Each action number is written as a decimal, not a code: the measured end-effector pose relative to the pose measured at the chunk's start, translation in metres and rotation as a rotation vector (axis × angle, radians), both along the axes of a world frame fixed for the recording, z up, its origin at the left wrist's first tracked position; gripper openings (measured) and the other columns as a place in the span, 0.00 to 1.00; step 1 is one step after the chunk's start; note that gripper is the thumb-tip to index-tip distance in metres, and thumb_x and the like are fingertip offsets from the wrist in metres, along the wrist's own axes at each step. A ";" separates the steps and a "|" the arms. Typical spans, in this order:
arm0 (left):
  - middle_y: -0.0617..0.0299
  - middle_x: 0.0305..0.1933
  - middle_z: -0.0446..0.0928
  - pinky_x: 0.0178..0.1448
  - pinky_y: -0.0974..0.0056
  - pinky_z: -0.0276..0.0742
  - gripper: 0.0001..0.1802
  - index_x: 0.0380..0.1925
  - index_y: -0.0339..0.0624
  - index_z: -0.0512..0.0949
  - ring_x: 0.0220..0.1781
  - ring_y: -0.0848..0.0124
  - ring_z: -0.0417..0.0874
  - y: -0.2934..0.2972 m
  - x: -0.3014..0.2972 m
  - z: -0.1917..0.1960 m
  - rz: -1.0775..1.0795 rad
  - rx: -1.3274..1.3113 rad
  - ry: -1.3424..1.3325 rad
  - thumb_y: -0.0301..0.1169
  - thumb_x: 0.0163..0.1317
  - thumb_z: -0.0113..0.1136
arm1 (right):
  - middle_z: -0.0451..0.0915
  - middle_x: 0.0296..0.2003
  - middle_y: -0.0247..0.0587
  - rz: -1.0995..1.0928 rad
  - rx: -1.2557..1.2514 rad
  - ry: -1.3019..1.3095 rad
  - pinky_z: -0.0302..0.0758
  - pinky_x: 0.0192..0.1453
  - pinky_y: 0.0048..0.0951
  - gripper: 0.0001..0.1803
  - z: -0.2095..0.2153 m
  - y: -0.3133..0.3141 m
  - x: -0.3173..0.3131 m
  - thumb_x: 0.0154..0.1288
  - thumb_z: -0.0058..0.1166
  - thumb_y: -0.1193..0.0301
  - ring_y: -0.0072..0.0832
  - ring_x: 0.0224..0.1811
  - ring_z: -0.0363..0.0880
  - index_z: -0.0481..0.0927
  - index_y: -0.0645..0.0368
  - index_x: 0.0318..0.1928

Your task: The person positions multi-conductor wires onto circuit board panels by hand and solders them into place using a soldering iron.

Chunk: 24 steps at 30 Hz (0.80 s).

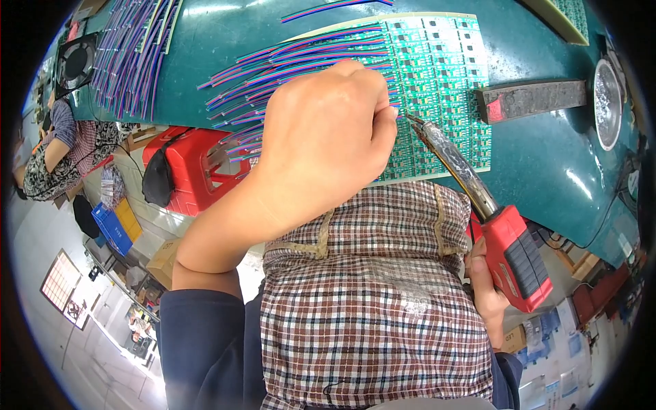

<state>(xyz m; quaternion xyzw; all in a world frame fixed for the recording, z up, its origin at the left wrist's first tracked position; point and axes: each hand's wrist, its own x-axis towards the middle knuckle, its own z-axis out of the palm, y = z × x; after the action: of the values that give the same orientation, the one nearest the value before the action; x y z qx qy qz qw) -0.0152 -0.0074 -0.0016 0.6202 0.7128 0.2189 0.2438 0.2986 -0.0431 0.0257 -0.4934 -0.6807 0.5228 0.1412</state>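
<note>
A large green circuit board panel (447,78) lies on the table, divided into many small boards in rows. Thin multicoloured wires (287,61) run out from its left half. My left hand (328,126) is closed over these wires, thumb and forefinger pinched together; the end of a wire lead shows at the fingertips. Low on the right, my right hand (486,290) grips a soldering gun (523,263) with a red and black body. Its metal shaft slants up left, and the tip is close beside the left fingertips, over the panel. Most of my left fingers are hidden behind the hand's back.
Right of the panel are a dark bar-shaped block (540,99) and a round metal dish (607,106) on the green table (526,157). More wired panels (133,58) lie at the far left. A red stool (188,174) stands beyond the table edge; another person (68,140) sits at left.
</note>
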 end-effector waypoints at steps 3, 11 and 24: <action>0.59 0.27 0.79 0.30 0.61 0.78 0.11 0.24 0.39 0.77 0.23 0.65 0.84 -0.002 0.002 -0.001 0.001 0.013 0.032 0.28 0.61 0.70 | 0.76 0.31 0.39 -0.013 -0.002 -0.018 0.70 0.33 0.28 0.02 0.001 0.000 -0.003 0.69 0.57 0.80 0.26 0.29 0.72 0.78 0.65 0.38; 0.59 0.27 0.79 0.29 0.61 0.77 0.10 0.25 0.40 0.78 0.23 0.64 0.84 -0.003 0.003 -0.003 -0.012 0.043 0.050 0.28 0.62 0.69 | 0.75 0.29 0.37 -0.033 0.011 -0.076 0.71 0.33 0.29 0.03 0.004 -0.002 -0.002 0.69 0.59 0.79 0.25 0.30 0.73 0.78 0.64 0.39; 0.58 0.30 0.80 0.31 0.59 0.78 0.10 0.27 0.40 0.80 0.25 0.62 0.86 -0.002 -0.001 -0.001 -0.035 0.020 0.041 0.30 0.64 0.70 | 0.77 0.30 0.38 0.053 0.054 -0.069 0.70 0.33 0.27 0.04 0.001 -0.001 0.002 0.68 0.58 0.80 0.24 0.29 0.73 0.78 0.66 0.42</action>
<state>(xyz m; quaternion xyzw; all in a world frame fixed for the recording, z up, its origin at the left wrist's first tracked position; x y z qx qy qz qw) -0.0159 -0.0096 -0.0030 0.6395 0.7044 0.2087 0.2267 0.3004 -0.0444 0.0266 -0.4887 -0.7120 0.4905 0.1169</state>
